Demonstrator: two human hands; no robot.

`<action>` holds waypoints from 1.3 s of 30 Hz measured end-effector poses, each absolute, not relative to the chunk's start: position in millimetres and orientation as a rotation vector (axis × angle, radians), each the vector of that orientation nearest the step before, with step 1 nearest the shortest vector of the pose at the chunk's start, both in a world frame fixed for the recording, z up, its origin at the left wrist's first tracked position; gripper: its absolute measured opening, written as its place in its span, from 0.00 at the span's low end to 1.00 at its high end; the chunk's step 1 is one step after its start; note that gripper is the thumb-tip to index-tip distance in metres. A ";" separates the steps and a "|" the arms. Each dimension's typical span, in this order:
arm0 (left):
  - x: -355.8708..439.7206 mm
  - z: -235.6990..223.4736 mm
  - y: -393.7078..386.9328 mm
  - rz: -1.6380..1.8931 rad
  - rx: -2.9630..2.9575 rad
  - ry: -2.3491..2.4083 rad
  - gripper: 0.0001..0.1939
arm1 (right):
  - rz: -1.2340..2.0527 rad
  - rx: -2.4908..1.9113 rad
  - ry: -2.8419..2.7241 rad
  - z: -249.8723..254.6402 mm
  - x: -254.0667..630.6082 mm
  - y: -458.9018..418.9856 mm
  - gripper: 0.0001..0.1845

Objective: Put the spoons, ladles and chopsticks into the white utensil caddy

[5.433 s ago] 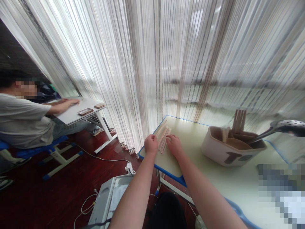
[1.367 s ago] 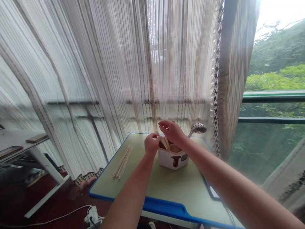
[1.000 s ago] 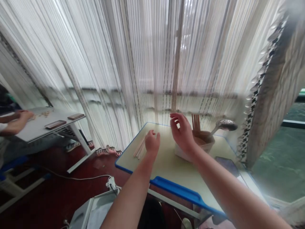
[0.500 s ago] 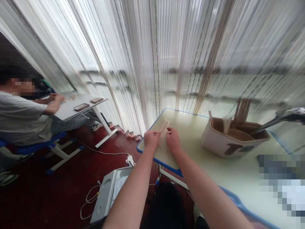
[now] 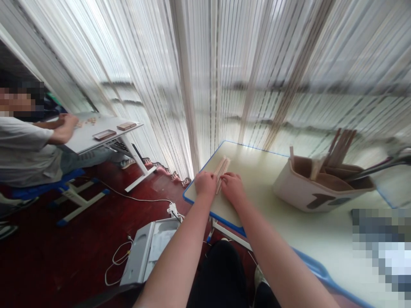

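Note:
A small bundle of thin, pale wooden sticks [image 5: 224, 166] lies slanted on the light table [image 5: 257, 169], near its left corner. My left hand [image 5: 206, 184] is closed at the bundle's left side, its curled fingers against the sticks. From the right, my right hand [image 5: 233, 187] presses bent fingertips on the lower part of the bundle. The sticks' far ends stick out beyond both hands; the near ends are partly covered by fingers. Whether something clear wraps the bundle, I cannot tell.
To the right stands a pale divided holder [image 5: 289, 184] with brown sticks [image 5: 342, 147] upright in it. A person [image 5: 24, 137] works at a white table [image 5: 83, 143] on the left. Below sit a grey cabinet [image 5: 138, 252] and a white power strip [image 5: 172, 209] with cords.
My right hand's fingers have come in closer to the sticks, and the left hand has closed more over their side. The camera view has shifted slightly.

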State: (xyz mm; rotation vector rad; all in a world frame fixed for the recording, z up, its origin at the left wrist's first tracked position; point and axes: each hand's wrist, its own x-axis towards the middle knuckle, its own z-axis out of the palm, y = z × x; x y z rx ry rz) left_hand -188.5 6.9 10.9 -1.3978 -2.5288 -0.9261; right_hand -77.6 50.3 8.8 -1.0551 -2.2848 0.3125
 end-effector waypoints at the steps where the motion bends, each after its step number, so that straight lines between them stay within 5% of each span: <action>1: -187.7 11.6 6.4 -0.904 -1.401 -2.529 0.13 | 0.295 -1.068 -2.282 9.6 -76.9 48.9 0.14; 39: -190.4 10.9 1.7 -1.520 -1.435 -2.191 0.11 | 0.706 -1.075 -1.816 7.0 -67.7 55.3 0.15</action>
